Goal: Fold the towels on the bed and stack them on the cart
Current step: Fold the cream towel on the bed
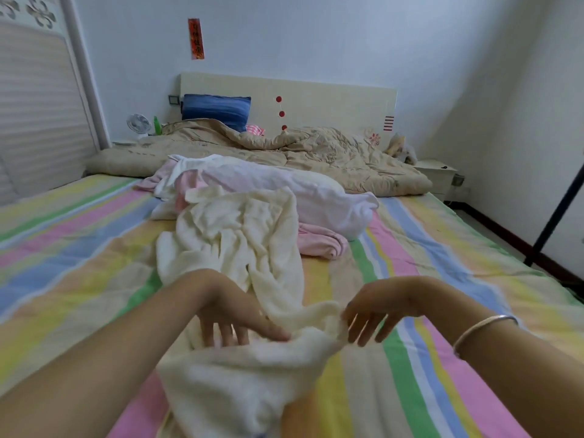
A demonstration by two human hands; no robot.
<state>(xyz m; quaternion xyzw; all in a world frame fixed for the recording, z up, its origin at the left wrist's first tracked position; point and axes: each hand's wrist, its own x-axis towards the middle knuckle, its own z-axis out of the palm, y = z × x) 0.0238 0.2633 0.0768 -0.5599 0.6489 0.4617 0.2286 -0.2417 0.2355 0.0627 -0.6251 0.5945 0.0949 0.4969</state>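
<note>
Cream towel (227, 241) lies crumpled on the striped bed (442, 390), left hand (226, 317) spread open on it, right hand (376, 311) lightly pinching its bunched edge; that thin pinch may slip, or a pull may drag the white towel (284, 184) touching its far end

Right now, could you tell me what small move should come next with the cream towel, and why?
Probably draw the hands apart to flatten it: the cream towel lies crumpled, the right hand pinches an edge, the left hand rests on it.
</note>
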